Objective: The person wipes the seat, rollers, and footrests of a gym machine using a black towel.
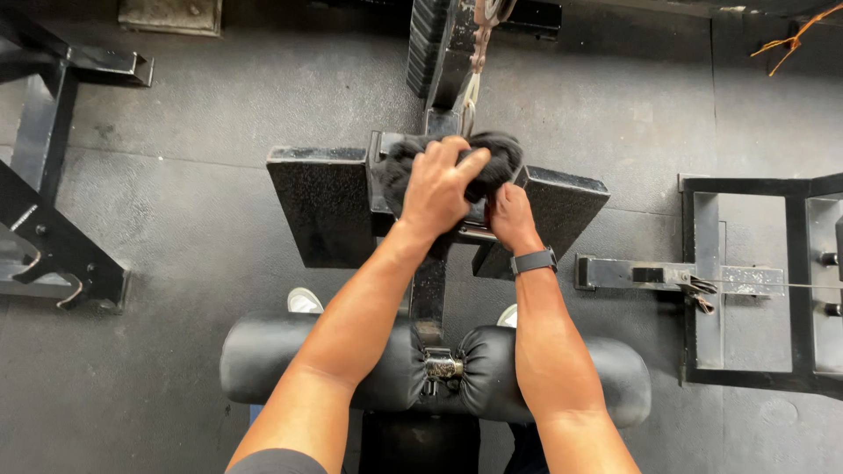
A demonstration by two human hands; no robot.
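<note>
view from above, looking down on a seated person's two forearms and a piece of gym apparatus; all places are given relative to the central post [428, 285], the dark upright bar running from the padded roller [290, 364] up to the foot plates.

the left hand [436, 189] lies above the top of the central post, fingers curled over a black fluffy cloth [492, 162], which it grasps and presses down. the right hand [511, 217], just right of the post and lower than the left, is clenched around something beneath the cloth, probably a handle; the object itself is hidden, so what it grips cannot be told for certain. a dark wristband [534, 261] sits on the right wrist.

the cloth is bunched over the head of the post, between the two angled foot plates [320, 206], apparently placed there because the upper hand needs a pad between palm and metal. its long axis runs left to right across the post, at right angles to it, with one end reaching toward the right plate.

both forearms pass over the padded roller, which lies across the post at its near end. two white shoe tips [305, 301] show just beyond the roller, one on each side of the post. a cable bracket [676, 278] lies well to the right of the post, on the black rubber floor [176, 219].
</note>
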